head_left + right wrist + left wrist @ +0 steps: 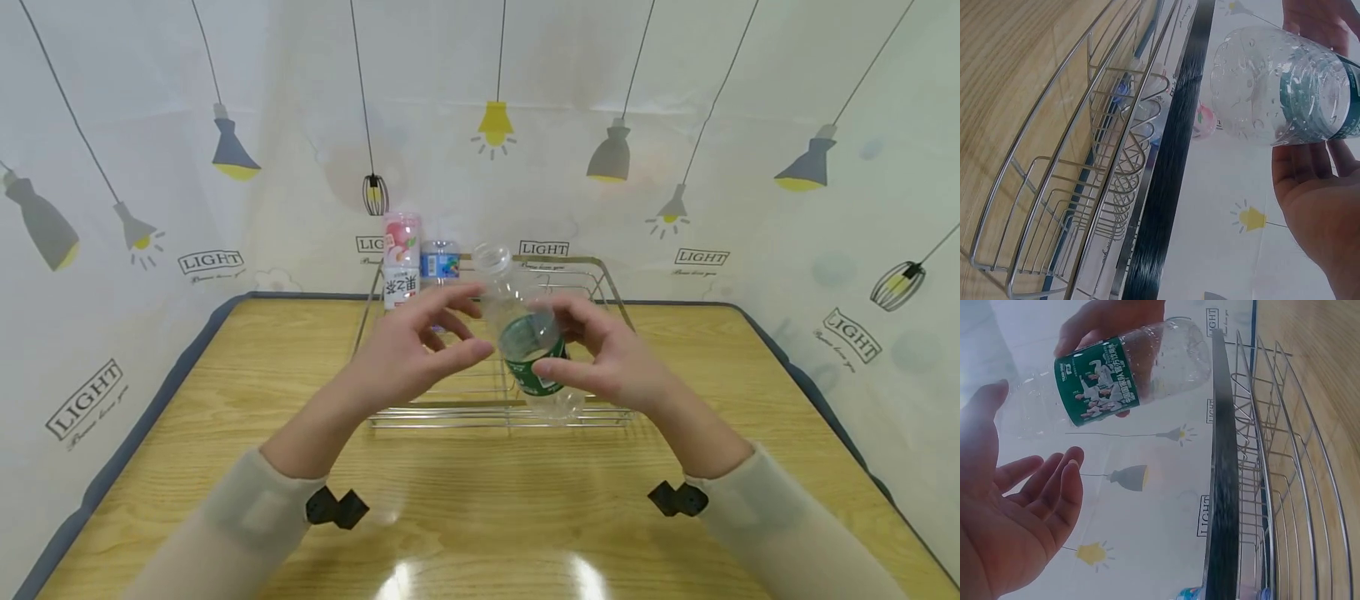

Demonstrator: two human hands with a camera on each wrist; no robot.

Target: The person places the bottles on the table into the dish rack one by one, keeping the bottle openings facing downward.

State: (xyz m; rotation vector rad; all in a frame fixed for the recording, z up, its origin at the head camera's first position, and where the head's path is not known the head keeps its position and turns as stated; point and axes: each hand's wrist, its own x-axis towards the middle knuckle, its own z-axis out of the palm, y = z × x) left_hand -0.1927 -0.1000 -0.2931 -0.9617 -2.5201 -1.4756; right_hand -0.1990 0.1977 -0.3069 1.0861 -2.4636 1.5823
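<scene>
A clear plastic bottle with a green label (534,354) is tilted above the wire rack (450,406), its uncapped-looking neck up and to the left in the head view. My right hand (600,354) grips it around the label, thumb in front and fingers behind. Beside the neck, my left hand (420,342) has its fingers spread and loosely bent. In the left wrist view that left hand (1022,512) lies palm up next to the bottle's neck end, and whether the thumb touches it I cannot tell. The right wrist view shows the bottle's ribbed base (1247,87).
At the rack's back left stand a pink-and-white bottle (402,258) and a clear bottle with a blue label (440,262). The rack sits on a wooden table (480,500). Behind it hangs a white cloth (555,192) printed with lamps.
</scene>
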